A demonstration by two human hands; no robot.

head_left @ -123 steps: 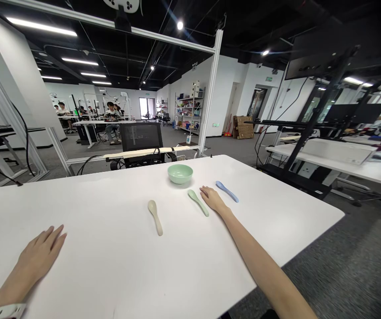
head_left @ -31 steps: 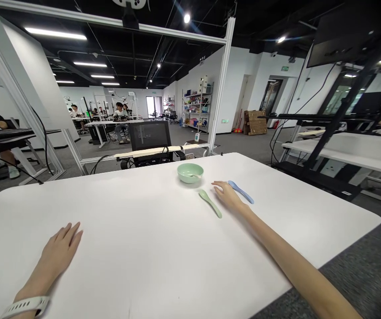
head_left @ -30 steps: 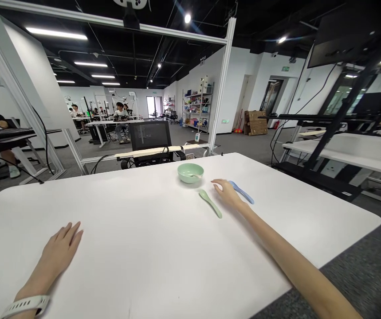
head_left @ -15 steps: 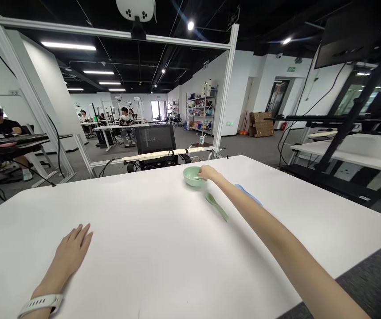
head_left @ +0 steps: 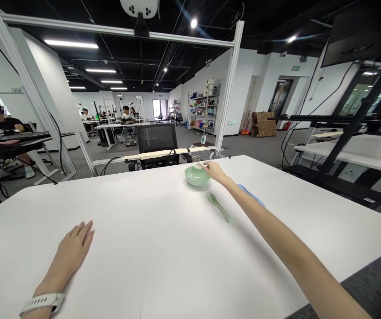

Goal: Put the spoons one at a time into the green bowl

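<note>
Head: right hand (head_left: 214, 171) pinches beige spoon (head_left: 198, 166) at bowl's (head_left: 197, 179) far edge, left hand (head_left: 73, 249) lies flat, holding nothing; probably mid spoon transfer, next move calling for steady pinch.

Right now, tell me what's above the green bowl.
The cream spoon, its scoop by the far rim of the green bowl; the right hand covers most of the handle. Whether they touch is unclear.

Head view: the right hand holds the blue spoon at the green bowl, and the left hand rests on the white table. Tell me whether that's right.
Not quite: in the head view, the right hand holds the cream spoon at the green bowl; the blue spoon lies on the white table. The rest is right.
</note>
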